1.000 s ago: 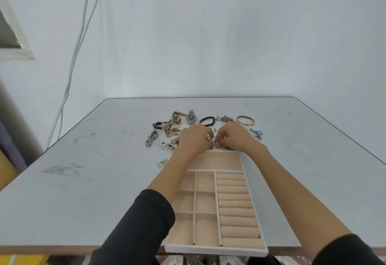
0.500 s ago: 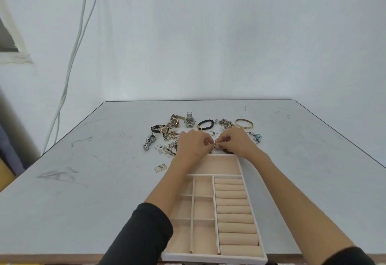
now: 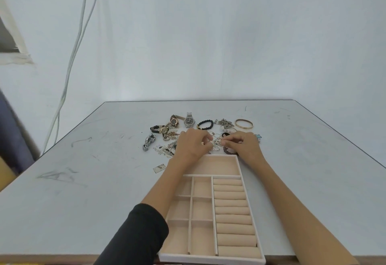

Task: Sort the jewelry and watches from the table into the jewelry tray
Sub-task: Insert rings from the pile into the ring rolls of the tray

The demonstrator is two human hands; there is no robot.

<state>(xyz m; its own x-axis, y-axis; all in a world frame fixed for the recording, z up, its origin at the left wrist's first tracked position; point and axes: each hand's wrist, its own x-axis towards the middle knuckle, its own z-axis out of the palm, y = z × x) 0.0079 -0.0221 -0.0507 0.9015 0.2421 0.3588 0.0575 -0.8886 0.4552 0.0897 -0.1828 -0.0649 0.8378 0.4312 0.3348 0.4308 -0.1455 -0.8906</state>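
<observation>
A beige jewelry tray (image 3: 248, 193) with square compartments and ring rolls lies at the table's near edge. Beyond its far end lies a scatter of jewelry: a silver watch (image 3: 189, 120), a gold-faced watch (image 3: 174, 120), a black-strap watch (image 3: 160, 129), a black bead bracelet (image 3: 205, 124), a gold bangle (image 3: 243, 123) and a folded silver watch (image 3: 148, 142). My left hand (image 3: 191, 145) and my right hand (image 3: 243, 145) meet just past the tray, fingertips pinching a small tangle of silver rings and chain (image 3: 216, 142) between them.
The grey table (image 3: 83, 181) runs wide on both sides of the tray. A small metal tag (image 3: 159, 168) lies left of the tray's far corner. White cables (image 3: 71, 62) hang down the wall at the back left.
Both hands stay together over the same small silver piece beyond the tray. The view has tilted a little; the jewelry on the table has not moved.
</observation>
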